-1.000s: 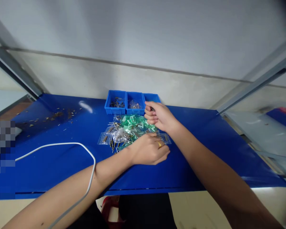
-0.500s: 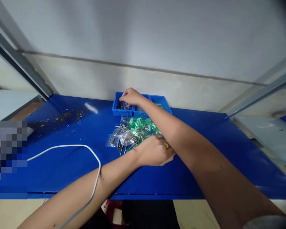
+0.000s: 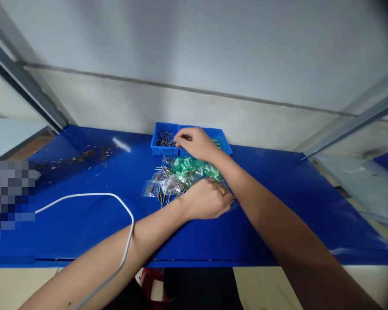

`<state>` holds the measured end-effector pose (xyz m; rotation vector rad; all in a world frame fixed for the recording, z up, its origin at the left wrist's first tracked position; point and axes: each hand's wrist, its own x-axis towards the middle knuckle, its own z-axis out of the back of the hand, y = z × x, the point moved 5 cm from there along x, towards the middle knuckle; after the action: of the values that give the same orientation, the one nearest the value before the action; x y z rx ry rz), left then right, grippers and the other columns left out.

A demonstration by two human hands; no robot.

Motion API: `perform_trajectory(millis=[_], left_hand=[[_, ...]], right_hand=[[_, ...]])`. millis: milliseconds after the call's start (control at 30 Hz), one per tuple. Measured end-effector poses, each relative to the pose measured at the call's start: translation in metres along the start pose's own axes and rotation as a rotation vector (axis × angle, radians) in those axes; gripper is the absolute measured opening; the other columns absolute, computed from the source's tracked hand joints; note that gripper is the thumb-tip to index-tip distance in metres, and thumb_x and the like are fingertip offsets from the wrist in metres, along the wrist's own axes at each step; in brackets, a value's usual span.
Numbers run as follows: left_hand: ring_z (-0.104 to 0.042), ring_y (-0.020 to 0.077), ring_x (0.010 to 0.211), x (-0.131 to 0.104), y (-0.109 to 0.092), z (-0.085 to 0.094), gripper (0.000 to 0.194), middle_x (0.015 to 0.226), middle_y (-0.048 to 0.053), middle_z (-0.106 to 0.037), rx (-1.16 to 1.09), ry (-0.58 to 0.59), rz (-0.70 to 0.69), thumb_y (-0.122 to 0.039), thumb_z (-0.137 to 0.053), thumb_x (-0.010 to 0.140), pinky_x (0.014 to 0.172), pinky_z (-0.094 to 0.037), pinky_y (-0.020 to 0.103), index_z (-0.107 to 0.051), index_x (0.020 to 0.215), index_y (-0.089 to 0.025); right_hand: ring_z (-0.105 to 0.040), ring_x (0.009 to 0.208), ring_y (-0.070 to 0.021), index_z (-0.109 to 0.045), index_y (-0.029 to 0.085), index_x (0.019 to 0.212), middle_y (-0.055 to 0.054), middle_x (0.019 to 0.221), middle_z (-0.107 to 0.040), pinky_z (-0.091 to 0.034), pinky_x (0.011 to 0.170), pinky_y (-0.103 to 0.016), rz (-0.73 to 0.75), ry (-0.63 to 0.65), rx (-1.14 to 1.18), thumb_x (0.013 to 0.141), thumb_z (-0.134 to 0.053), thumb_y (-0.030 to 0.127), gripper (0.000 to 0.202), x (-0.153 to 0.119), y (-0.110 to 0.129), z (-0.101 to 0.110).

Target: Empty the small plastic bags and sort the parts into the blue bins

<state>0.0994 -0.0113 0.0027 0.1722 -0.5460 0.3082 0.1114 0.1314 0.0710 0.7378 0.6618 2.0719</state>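
Observation:
My left hand [image 3: 208,199], with a yellow ring, is closed at the near right side of a pile of small parts; what it holds is hidden. Above the blue bins my right hand [image 3: 195,142] has its fingers curled and pressed together, and anything in them is too small to make out. Dark thin pins lie in the left blue bin [image 3: 164,151]. Between my hands and left of them are green bags [image 3: 186,167] with pale pieces, clear bags [image 3: 150,188] with brass-coloured pins, and loose pins.
A white cable [image 3: 84,194] loops over the blue table [image 3: 93,234] and across my left forearm. Brown debris [image 3: 89,153] lies scattered at the back left. Grey metal posts stand at both sides, before a pale wall.
My right hand has moved right and slightly nearer, from over the left bin's pins toward the middle of the bins. My left hand has stayed nearly in place.

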Motion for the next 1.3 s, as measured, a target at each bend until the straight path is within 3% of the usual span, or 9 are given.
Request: perform_trajectory(millis=[167, 267, 400, 567, 767, 900, 1033, 1133, 1300], left_hand=[[-0.074, 0.0228, 0.066, -0.002, 0.002, 0.0, 0.036, 0.072, 0.005, -0.074, 0.03, -0.064, 0.003, -0.027, -0.062, 0.117, 0.068, -0.056, 0.042, -0.073, 0.083, -0.022], [-0.07, 0.022, 0.062, -0.004, 0.0, 0.0, 0.039, 0.072, 0.006, -0.074, 0.016, -0.136, -0.028, -0.027, -0.058, 0.118, 0.066, -0.056, 0.041, -0.073, 0.083, -0.021], [-0.067, 0.0203, 0.058, -0.003, -0.001, 0.005, 0.044, 0.068, 0.004, -0.071, -0.007, -0.202, -0.059, -0.026, -0.053, 0.12, 0.068, -0.059, 0.039, -0.071, 0.08, -0.022], [-0.065, 0.0194, 0.057, -0.003, 0.006, 0.016, 0.047, 0.064, 0.002, -0.068, 0.03, -0.26, -0.035, -0.024, -0.051, 0.121, 0.067, -0.06, 0.038, -0.069, 0.078, -0.022], [-0.069, 0.0199, 0.059, -0.009, 0.024, 0.023, 0.04, 0.065, 0.002, -0.071, 0.061, -0.271, 0.11, -0.023, -0.053, 0.118, 0.063, -0.056, 0.038, -0.068, 0.08, -0.024], [-0.073, 0.0229, 0.069, -0.017, 0.045, 0.025, 0.027, 0.079, 0.006, -0.078, 0.03, -0.276, 0.476, -0.027, -0.053, 0.116, 0.065, -0.054, 0.039, -0.07, 0.096, -0.024], [-0.076, 0.0231, 0.079, -0.033, 0.065, 0.026, 0.016, 0.101, 0.009, -0.083, -0.09, -0.37, 0.829, -0.034, -0.063, 0.11, 0.068, -0.054, 0.038, -0.068, 0.121, -0.023], [-0.072, 0.0215, 0.076, -0.037, 0.073, 0.023, 0.01, 0.095, 0.006, -0.08, -0.235, -0.375, 0.851, -0.031, -0.064, 0.108, 0.068, -0.052, 0.036, -0.066, 0.114, -0.024], [-0.063, 0.0185, 0.066, -0.039, 0.078, 0.022, 0.012, 0.075, -0.001, -0.067, -0.448, -0.422, 0.778, -0.026, -0.059, 0.108, 0.065, -0.046, 0.034, -0.061, 0.097, -0.025]], right_hand=[[-0.075, 0.098, -0.0213, -0.08, 0.022, 0.098, -0.006, 0.106, -0.084, -0.059, 0.093, -0.035, -0.044, -0.091, -0.087, 0.11, -0.066, 0.016, 0.019, -0.065, -0.028, 0.018], [-0.076, 0.12, -0.0292, -0.083, 0.024, 0.115, -0.01, 0.125, -0.081, -0.061, 0.109, -0.045, -0.118, -0.073, -0.285, 0.106, -0.075, 0.018, 0.013, -0.104, -0.053, 0.017], [-0.069, 0.141, -0.0383, -0.08, 0.026, 0.147, -0.016, 0.148, -0.076, -0.055, 0.127, -0.058, -0.178, 0.001, -0.49, 0.098, -0.084, 0.014, 0.05, -0.136, -0.081, 0.007], [-0.075, 0.128, -0.0352, -0.085, 0.027, 0.137, -0.013, 0.136, -0.084, -0.059, 0.12, -0.056, -0.164, 0.011, -0.48, 0.103, -0.074, 0.009, 0.04, -0.135, -0.089, 0.003], [-0.083, 0.122, -0.0357, -0.089, 0.026, 0.115, -0.012, 0.121, -0.092, -0.064, 0.113, -0.054, -0.11, -0.242, -0.262, 0.108, -0.071, 0.018, 0.021, -0.134, -0.073, 0.022], [-0.09, 0.11, -0.0334, -0.086, 0.029, 0.124, -0.008, 0.116, -0.093, -0.071, 0.103, -0.05, -0.137, -0.392, 0.02, 0.11, -0.07, 0.028, 0.021, -0.141, -0.069, 0.029], [-0.092, 0.092, -0.0307, -0.078, 0.033, 0.132, -0.002, 0.1, -0.09, -0.075, 0.093, -0.048, -0.206, -0.368, 0.286, 0.114, -0.065, 0.042, 0.023, -0.142, -0.072, 0.018], [-0.09, 0.078, -0.0285, -0.073, 0.033, 0.118, 0.001, 0.086, -0.085, -0.074, 0.082, -0.045, -0.211, -0.325, 0.393, 0.115, -0.066, 0.054, 0.022, -0.141, -0.07, 0.012], [-0.08, 0.055, -0.0242, -0.065, 0.028, 0.092, 0.002, 0.067, -0.077, -0.062, 0.06, -0.036, -0.268, -0.34, 0.463, 0.103, -0.081, 0.068, 0.045, -0.14, -0.061, 0.015]])
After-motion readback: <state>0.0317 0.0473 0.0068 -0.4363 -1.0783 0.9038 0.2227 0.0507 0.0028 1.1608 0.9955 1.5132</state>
